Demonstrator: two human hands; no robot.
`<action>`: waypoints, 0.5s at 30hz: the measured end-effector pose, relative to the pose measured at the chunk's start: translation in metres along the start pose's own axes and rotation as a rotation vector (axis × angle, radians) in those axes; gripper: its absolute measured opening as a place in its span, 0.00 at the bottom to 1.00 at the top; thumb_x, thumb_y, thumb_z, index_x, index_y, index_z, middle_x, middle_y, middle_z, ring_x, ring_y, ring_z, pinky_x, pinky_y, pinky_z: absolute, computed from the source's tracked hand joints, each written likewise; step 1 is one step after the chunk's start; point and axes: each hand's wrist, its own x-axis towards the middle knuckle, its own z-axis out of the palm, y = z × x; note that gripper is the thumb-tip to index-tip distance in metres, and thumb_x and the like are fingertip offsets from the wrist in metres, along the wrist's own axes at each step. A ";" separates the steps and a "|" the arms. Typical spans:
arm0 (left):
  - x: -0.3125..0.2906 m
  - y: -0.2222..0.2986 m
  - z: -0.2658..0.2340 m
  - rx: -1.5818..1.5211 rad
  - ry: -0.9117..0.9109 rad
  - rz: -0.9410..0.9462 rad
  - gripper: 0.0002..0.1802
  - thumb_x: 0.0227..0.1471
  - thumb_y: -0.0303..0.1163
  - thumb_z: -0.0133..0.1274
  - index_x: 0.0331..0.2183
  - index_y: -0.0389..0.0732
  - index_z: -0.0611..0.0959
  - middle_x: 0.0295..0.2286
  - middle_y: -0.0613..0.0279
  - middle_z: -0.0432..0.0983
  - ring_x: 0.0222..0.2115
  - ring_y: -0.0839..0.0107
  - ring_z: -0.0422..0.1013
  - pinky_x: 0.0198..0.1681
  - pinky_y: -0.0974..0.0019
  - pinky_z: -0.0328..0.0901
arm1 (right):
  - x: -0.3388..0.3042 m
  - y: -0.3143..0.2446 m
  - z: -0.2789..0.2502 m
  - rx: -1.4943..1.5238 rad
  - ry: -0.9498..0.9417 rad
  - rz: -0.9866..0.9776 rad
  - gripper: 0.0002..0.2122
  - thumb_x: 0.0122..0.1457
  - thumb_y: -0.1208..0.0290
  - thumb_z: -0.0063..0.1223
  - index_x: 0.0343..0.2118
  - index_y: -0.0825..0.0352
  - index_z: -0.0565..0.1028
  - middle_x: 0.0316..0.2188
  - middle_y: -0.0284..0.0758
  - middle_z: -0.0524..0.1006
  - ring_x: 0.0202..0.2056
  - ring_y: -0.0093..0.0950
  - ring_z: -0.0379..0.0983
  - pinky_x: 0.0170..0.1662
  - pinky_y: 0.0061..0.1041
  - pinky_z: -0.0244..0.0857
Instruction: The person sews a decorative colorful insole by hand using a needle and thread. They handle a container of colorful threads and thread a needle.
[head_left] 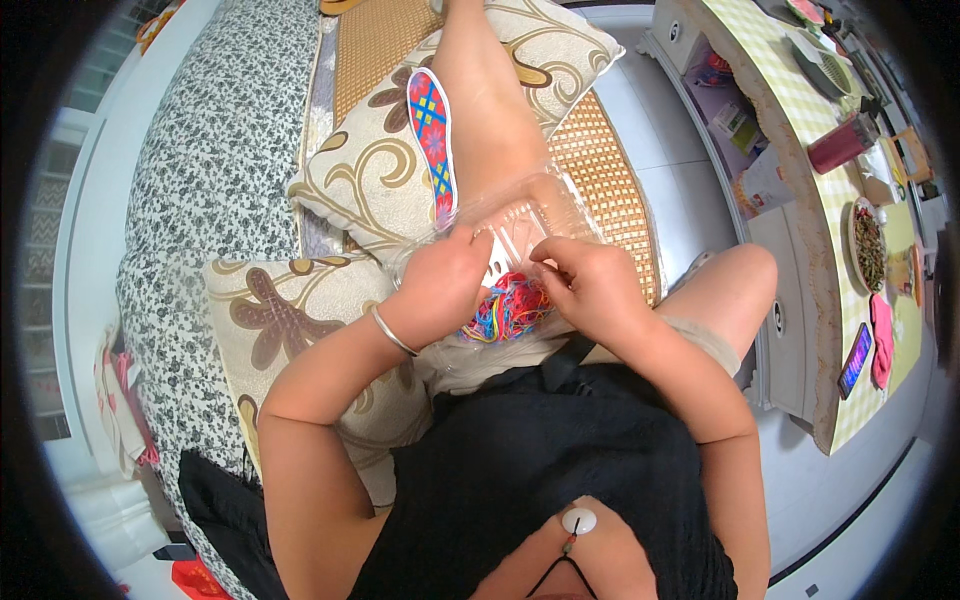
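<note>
A clear plastic box (pixel 575 200) lies on my lap with its lid folded back. A tangle of bright multicoloured thread (pixel 508 308) fills its near part. At the box's left side, my left hand (pixel 447 272) is closed, its fingertips mostly hidden; a small white piece (pixel 497 255) shows beside them. My right hand (pixel 592 285) is over the box's right side, thumb and forefinger pinched together; whatever is between them is too small to make out. Beyond my left hand, a patterned insole (pixel 432 145) in red, blue and yellow rests against my leg.
Patterned cushions (pixel 275 315) lie under and left of my legs, on a woven mat (pixel 605 165). To the right, a table with a checked cloth (pixel 815 260) holds a phone (pixel 855 360), a pink cloth (pixel 880 340), a dish of food (pixel 867 245) and a dark red cup (pixel 842 143).
</note>
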 end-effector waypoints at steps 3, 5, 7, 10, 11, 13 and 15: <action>0.002 -0.002 0.002 0.029 -0.011 0.013 0.28 0.34 0.29 0.60 0.41 0.34 0.70 0.32 0.50 0.68 0.29 0.51 0.70 0.30 0.56 0.67 | -0.004 0.002 -0.007 0.068 -0.002 0.091 0.05 0.50 0.77 0.54 0.30 0.67 0.75 0.18 0.40 0.74 0.18 0.28 0.72 0.23 0.24 0.65; 0.001 0.007 -0.005 0.084 -0.043 -0.028 0.28 0.34 0.29 0.60 0.41 0.34 0.70 0.33 0.50 0.68 0.29 0.51 0.70 0.30 0.56 0.67 | -0.003 0.004 -0.007 0.103 -0.004 0.106 0.04 0.50 0.77 0.54 0.31 0.68 0.75 0.17 0.40 0.74 0.18 0.26 0.71 0.23 0.24 0.65; -0.002 0.011 0.005 0.113 -0.006 -0.005 0.25 0.33 0.28 0.61 0.36 0.32 0.71 0.32 0.48 0.68 0.29 0.53 0.71 0.30 0.56 0.67 | -0.002 0.005 -0.007 0.111 -0.003 0.110 0.04 0.51 0.77 0.54 0.31 0.68 0.75 0.17 0.40 0.74 0.17 0.25 0.71 0.23 0.23 0.65; -0.002 0.014 0.004 0.094 0.007 -0.029 0.23 0.35 0.28 0.60 0.36 0.32 0.72 0.31 0.49 0.68 0.29 0.54 0.72 0.30 0.57 0.67 | -0.002 0.007 -0.006 0.093 -0.002 0.131 0.05 0.50 0.75 0.53 0.30 0.67 0.75 0.18 0.41 0.74 0.19 0.30 0.72 0.24 0.26 0.65; -0.002 0.015 0.001 0.077 0.004 -0.048 0.23 0.35 0.29 0.60 0.37 0.33 0.72 0.31 0.50 0.68 0.29 0.55 0.72 0.29 0.57 0.67 | -0.002 0.006 -0.006 0.095 -0.004 0.157 0.04 0.49 0.74 0.53 0.29 0.65 0.76 0.19 0.41 0.75 0.20 0.33 0.73 0.25 0.29 0.66; -0.006 0.012 -0.004 0.042 0.061 0.003 0.22 0.36 0.27 0.59 0.38 0.36 0.74 0.29 0.54 0.70 0.28 0.54 0.71 0.29 0.57 0.66 | -0.003 0.007 -0.005 0.152 0.002 0.193 0.05 0.49 0.73 0.54 0.29 0.65 0.76 0.18 0.40 0.74 0.20 0.34 0.73 0.25 0.30 0.66; -0.009 0.007 -0.016 -0.036 0.153 0.050 0.18 0.37 0.26 0.58 0.36 0.38 0.76 0.27 0.57 0.71 0.28 0.56 0.71 0.29 0.59 0.65 | -0.004 0.009 -0.004 0.266 0.017 0.210 0.05 0.49 0.74 0.54 0.30 0.66 0.76 0.14 0.38 0.72 0.16 0.28 0.70 0.22 0.26 0.63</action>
